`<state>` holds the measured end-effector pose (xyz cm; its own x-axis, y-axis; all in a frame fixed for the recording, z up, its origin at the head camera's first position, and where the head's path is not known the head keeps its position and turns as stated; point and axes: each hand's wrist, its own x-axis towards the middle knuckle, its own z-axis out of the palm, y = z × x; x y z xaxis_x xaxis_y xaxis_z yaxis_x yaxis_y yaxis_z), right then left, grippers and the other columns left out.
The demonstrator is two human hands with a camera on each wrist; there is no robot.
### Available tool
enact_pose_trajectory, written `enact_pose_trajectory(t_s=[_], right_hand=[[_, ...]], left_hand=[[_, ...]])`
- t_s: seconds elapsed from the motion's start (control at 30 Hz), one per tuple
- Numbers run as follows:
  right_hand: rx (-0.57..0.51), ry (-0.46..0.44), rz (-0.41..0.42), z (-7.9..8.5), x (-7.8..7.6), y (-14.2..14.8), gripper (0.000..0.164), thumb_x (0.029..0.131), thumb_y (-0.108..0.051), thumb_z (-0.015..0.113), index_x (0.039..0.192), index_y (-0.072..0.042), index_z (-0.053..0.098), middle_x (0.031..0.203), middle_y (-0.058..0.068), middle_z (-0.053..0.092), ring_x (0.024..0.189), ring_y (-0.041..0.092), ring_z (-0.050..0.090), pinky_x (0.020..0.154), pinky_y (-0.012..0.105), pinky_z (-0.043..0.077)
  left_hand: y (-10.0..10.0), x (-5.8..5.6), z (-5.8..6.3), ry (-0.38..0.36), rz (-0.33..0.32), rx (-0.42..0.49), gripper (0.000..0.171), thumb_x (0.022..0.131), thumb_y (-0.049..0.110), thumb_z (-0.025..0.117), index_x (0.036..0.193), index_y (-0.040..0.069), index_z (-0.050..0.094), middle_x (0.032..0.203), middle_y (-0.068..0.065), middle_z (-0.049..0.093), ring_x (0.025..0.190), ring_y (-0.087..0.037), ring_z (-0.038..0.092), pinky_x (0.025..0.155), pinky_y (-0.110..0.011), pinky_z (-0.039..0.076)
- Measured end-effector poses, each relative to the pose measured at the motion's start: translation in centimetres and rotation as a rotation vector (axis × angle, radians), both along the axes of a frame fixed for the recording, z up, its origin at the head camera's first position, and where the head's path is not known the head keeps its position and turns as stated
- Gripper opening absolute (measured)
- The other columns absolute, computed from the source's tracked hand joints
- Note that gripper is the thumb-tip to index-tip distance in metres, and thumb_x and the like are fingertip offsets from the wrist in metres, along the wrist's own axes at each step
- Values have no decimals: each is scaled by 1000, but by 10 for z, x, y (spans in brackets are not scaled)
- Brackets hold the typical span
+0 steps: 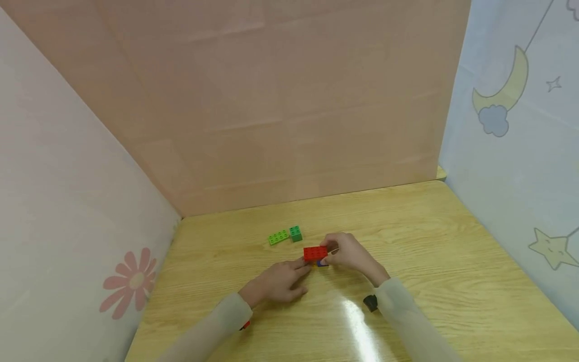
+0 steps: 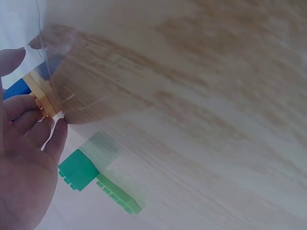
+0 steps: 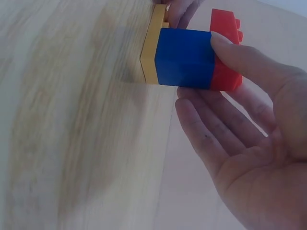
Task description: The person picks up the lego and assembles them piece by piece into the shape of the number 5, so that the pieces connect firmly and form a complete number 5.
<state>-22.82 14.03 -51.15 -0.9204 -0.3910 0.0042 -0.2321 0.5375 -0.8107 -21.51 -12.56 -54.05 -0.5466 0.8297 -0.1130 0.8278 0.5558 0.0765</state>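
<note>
A small stack stands mid-table: a thin yellow brick (image 3: pixel 150 57) at the bottom, a blue brick (image 3: pixel 184 58) on it and a red brick (image 1: pixel 315 252) on top. My right hand (image 1: pixel 352 254) pinches the red brick, its thumb at the seam with the blue one and its fingers on the opposite side. From the left, my left hand (image 1: pixel 281 282) reaches in with its fingertips on the yellow brick and its thumb held apart. In the right wrist view, part of the left fingers is hidden behind the blue brick.
Just beyond the stack lie a dark green brick (image 1: pixel 295 234) and a flat light green brick (image 1: pixel 278 237). A black piece (image 1: pixel 370 302) is beside the right sleeve. A red piece (image 1: pixel 246 326) peeks out by the left sleeve. Walls border the table (image 1: pixel 384 221) at back and sides.
</note>
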Motion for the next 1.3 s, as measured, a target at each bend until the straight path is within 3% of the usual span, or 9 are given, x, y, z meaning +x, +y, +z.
enact_pose_trajectory(t_s=[0.3, 0.57, 0.73, 0.93, 1.1, 1.3], right_hand=[[-124, -51, -7, -12, -1, 7, 36, 91, -29, 84, 120, -9, 77, 120, 12, 77, 110, 30, 75, 95, 47, 62], [-236, -136, -57, -22, 1, 8, 51, 92, -32, 83, 133, -2, 72, 133, 18, 72, 111, 26, 75, 91, 37, 63], [-265, -201, -101, -22, 5, 8, 51, 91, -34, 83, 134, -8, 72, 139, 15, 70, 117, 25, 73, 95, 38, 62], [-274, -198, -118, -23, 7, 9, 48, 92, -33, 83, 133, -10, 73, 140, 15, 70, 119, 26, 73, 92, 35, 62], [-267, -168, -97, -26, 8, 9, 51, 93, -33, 82, 135, -5, 71, 140, 17, 69, 119, 27, 73, 92, 33, 62], [-273, -194, -103, -24, 7, 8, 52, 91, -34, 84, 133, -7, 72, 138, 14, 70, 118, 27, 73, 93, 35, 63]], left_hand=[[0, -2, -2, -7, 12, 4, 62, 109, 46, 51, 159, 11, 46, 165, -5, 47, 138, -22, 62, 110, -36, 56], [-1, -2, -1, -19, 31, 10, 60, 109, 45, 52, 159, 12, 47, 162, -4, 50, 137, -22, 63, 109, -36, 57], [-1, -1, -1, -35, 48, 32, 61, 108, 45, 53, 159, 13, 47, 160, -5, 52, 137, -23, 63, 109, -37, 56], [-2, 1, 0, -111, 113, 75, 58, 109, 43, 51, 160, 16, 46, 166, -7, 45, 144, -25, 57, 116, -40, 52], [-8, 1, 4, -161, 178, 180, 47, 110, 39, 52, 149, 16, 60, 155, -3, 59, 140, -21, 61, 116, -41, 52], [-19, -1, 13, -222, 309, 334, 36, 109, 39, 56, 130, 16, 73, 130, 4, 75, 126, -17, 69, 110, -42, 56]])
